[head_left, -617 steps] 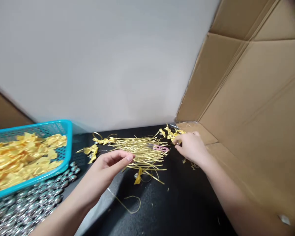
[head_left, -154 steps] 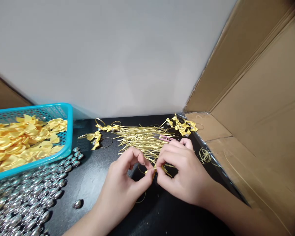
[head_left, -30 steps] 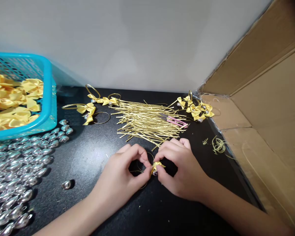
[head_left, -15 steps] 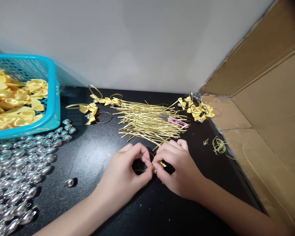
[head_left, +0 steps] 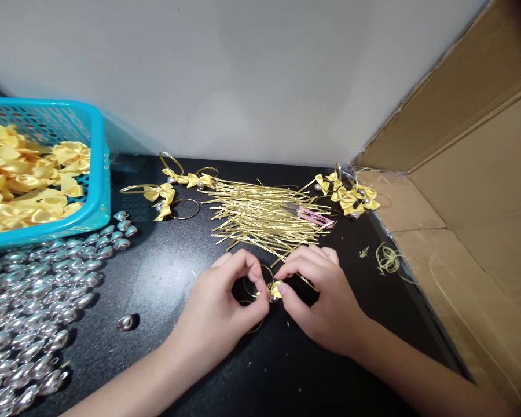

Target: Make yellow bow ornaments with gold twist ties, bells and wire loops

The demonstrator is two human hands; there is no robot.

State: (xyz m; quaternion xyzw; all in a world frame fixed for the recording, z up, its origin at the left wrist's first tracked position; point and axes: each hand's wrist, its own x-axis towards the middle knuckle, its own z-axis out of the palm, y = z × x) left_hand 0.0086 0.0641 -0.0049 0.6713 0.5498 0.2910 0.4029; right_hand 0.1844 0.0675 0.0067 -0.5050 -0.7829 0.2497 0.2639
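Observation:
Between my hands is a small yellow satin bow [head_left: 276, 289] with a silver bead, largely covered by fingers. Thin gold cord loops [head_left: 265, 271] curl behind and below the left fingertips. My left hand [head_left: 230, 295] is closed in a pinch at the bow's left side. From the right, my right hand [head_left: 316, 295] pinches the bow's other edge between thumb and forefinger. Just beyond the hands lies a heap of gold cord pieces [head_left: 260, 214], with pink-handled snips [head_left: 312, 216] resting on its right part.
A blue basket [head_left: 98, 168] of yellow bows stands at the left. Many silver heart-shaped beads [head_left: 39, 301] spread below it, one bead [head_left: 127, 322] apart. Bows with cord loops [head_left: 158, 194] and more bows [head_left: 351, 197] flank the heap. Cord scraps [head_left: 388, 258] lie near the cardboard wall [head_left: 481, 162].
My right fingers have shifted slightly right and opened a little, so more of the yellow bow shows. My left hand stays nearly in place. The view has shifted slightly.

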